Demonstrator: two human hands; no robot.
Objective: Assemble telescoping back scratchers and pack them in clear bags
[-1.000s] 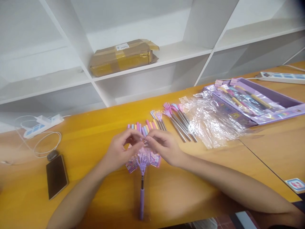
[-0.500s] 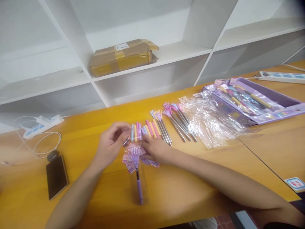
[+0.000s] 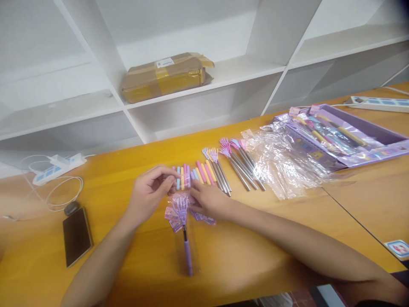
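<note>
Enclosing the scratcher (image 3: 187, 252) on the table (image 3: 243, 260), the bag (image 3: 179, 258) is seemingly pinched by the left hand (image 3: 145, 194) for top-end handling, steadiness being judged needed next, while the right hand's grip near the tags (image 3: 204, 218) cannot be told.

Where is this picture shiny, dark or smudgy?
In the head view, white glare sparkles on the clear plastic wrappers; the table darkens below the right arm; the white cable's end looks smeared; the top right corner is darkest.
</note>
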